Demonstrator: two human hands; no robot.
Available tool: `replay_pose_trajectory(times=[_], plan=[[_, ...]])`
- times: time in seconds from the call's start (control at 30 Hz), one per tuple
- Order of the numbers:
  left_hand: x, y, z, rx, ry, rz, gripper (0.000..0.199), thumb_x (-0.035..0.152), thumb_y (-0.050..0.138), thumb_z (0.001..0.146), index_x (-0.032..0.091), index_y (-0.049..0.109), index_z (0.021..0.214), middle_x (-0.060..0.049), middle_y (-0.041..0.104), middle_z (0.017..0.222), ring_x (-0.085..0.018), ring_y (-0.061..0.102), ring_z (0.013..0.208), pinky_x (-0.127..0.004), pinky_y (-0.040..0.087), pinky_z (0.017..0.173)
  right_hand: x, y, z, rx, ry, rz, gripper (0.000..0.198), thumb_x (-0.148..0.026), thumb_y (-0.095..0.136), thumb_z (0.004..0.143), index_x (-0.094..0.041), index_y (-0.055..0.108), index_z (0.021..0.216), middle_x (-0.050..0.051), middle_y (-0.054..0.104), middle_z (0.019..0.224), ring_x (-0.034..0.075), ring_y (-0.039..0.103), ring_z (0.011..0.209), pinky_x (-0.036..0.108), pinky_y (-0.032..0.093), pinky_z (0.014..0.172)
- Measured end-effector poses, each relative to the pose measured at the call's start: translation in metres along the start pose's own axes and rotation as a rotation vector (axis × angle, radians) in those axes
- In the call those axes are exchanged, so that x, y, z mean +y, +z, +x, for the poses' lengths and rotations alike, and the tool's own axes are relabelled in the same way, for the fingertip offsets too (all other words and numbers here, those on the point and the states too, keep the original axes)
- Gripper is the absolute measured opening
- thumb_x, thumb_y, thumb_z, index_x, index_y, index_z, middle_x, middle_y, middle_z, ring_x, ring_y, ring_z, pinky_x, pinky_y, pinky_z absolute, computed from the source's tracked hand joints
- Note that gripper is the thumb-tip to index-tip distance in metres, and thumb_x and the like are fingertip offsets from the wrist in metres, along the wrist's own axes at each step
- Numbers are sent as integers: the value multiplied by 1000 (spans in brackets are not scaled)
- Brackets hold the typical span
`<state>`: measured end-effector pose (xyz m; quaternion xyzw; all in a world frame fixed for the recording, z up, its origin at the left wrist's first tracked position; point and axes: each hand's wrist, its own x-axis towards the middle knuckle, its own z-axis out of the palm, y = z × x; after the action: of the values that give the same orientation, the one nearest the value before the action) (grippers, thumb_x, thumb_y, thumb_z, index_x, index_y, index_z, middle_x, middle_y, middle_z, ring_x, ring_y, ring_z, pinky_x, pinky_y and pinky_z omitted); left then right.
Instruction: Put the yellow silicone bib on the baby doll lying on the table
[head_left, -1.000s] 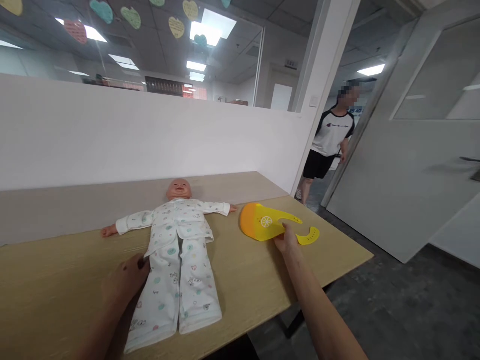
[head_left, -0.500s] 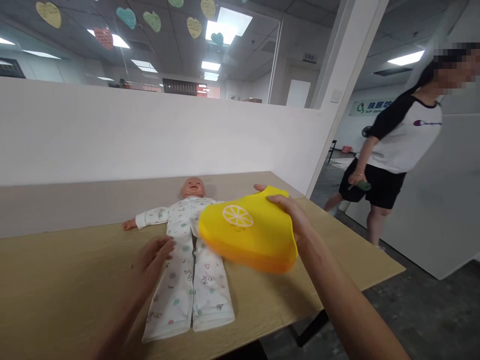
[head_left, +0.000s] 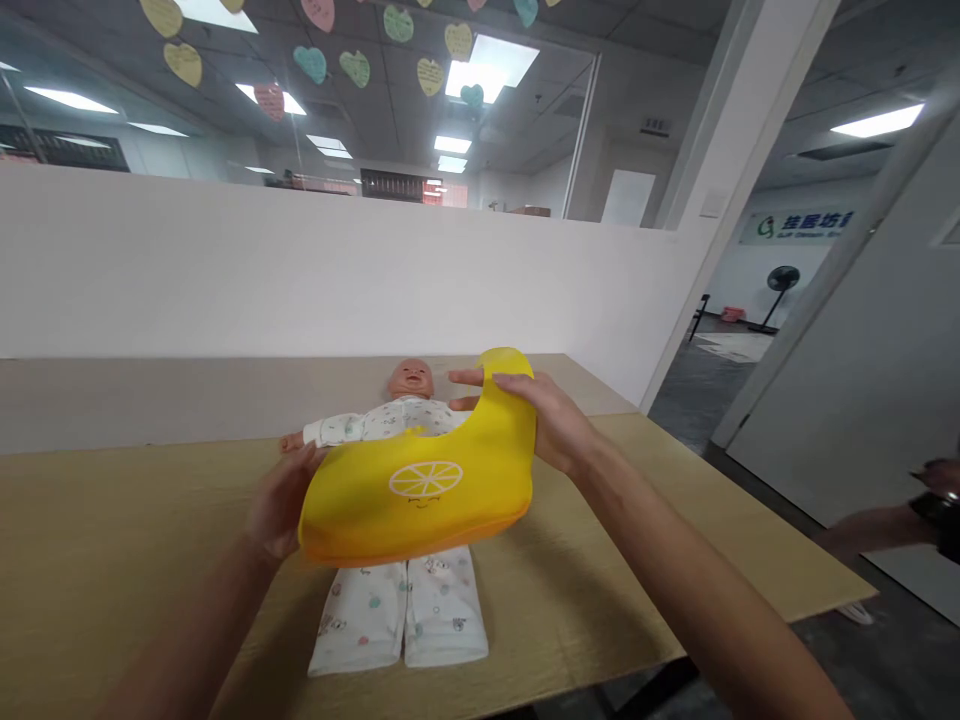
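Note:
A yellow baby bib (head_left: 420, 505) with a lemon slice and a smiling face printed on it is held up over a doll. My right hand (head_left: 551, 415) grips the bib's upper right strap between thumb and fingers. At the bib's left edge is my left hand (head_left: 289, 495), its fingers partly hidden behind the material. Beneath lies the baby doll (head_left: 412, 378) on its back, head toward the wall, in a white patterned outfit (head_left: 446, 610). The bib covers the doll's middle; its head, one arm and the lower trouser legs show.
The wooden table (head_left: 600, 560) meets a white partition wall (head_left: 337, 290) topped by glass with heart-shaped notes. Right of the table are a doorway, a grey door (head_left: 855, 370) and a standing fan (head_left: 783, 280). Part of a person's arm (head_left: 870, 525) shows at the right edge.
My left hand has come up and taken the bib's left edge. The bib has shifted left and now faces me more squarely. The person at right has mostly left view.

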<state>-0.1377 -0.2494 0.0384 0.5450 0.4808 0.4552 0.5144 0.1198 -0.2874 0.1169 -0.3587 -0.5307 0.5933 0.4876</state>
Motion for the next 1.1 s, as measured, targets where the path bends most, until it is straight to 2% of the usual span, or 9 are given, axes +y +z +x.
replay_pose_trajectory(times=[0.07, 0.13, 0.3, 0.4, 0.5, 0.63, 0.83, 0.97, 1.1], plan=[[7, 5, 13, -29, -80, -188, 46, 54, 51, 62, 16, 60, 87, -9, 68, 76, -28, 65, 73, -33, 52, 56, -2, 3, 15, 31, -2, -14, 55, -46, 52, 77, -9, 53, 118, 11, 59, 105, 12, 60, 92, 24, 50, 81], [12, 8, 28, -63, -97, -285, 40, 42, 61, 63, 14, 61, 92, -9, 69, 82, -25, 66, 75, -30, 53, 59, -3, 3, 33, 78, -29, -32, 54, -47, 51, 78, -9, 53, 116, 11, 59, 104, 10, 60, 87, 23, 50, 79], [16, 2, 68, -140, 20, -324, 39, 30, 71, 64, 13, 63, 99, -9, 69, 98, -21, 66, 78, -26, 54, 66, 2, -8, 83, 216, -60, -53, 42, -35, 51, 79, -10, 53, 113, 8, 58, 108, 8, 60, 81, 23, 51, 77], [15, -2, 91, -145, 78, -320, 41, 26, 71, 65, 14, 62, 103, -8, 68, 100, -21, 66, 81, -25, 54, 67, 13, -19, 110, 246, -49, -51, 44, -32, 49, 79, -11, 52, 118, 8, 59, 100, 7, 59, 77, 23, 50, 76], [14, -2, 115, -119, 82, -338, 41, 28, 70, 67, 13, 62, 104, -8, 69, 93, -17, 65, 74, -23, 53, 65, 30, -29, 135, 241, -57, -48, 49, -33, 51, 77, -14, 52, 122, 6, 60, 95, 7, 58, 77, 21, 49, 75], [8, 0, 154, -37, 60, -247, 43, 33, 74, 63, 9, 63, 98, -10, 68, 83, -16, 63, 64, -24, 51, 59, 52, -41, 166, 281, -80, -2, 49, -32, 51, 75, -18, 52, 122, 3, 58, 104, 4, 55, 78, 16, 47, 73], [-14, 2, 206, -24, -21, -120, 39, 35, 75, 58, 8, 63, 83, -8, 66, 69, -16, 61, 56, -25, 47, 53, 84, -62, 209, 364, -7, 10, 48, -29, 51, 72, -17, 52, 119, 2, 58, 103, 2, 52, 70, 12, 43, 65], [-29, 6, 228, 55, -102, -80, 25, 29, 71, 57, 11, 60, 71, -4, 63, 58, -15, 57, 48, -24, 45, 47, 119, -83, 236, 396, -27, -37, 52, -27, 50, 70, -15, 49, 121, 2, 53, 117, 1, 54, 81, 8, 43, 68], [-47, 8, 248, 157, -171, -26, 17, 24, 65, 56, 12, 59, 67, -2, 60, 52, -15, 55, 44, -23, 41, 42, 154, -103, 260, 388, -49, -155, 43, -26, 46, 70, -14, 55, 110, 2, 46, 126, 2, 54, 89, 7, 43, 71]])
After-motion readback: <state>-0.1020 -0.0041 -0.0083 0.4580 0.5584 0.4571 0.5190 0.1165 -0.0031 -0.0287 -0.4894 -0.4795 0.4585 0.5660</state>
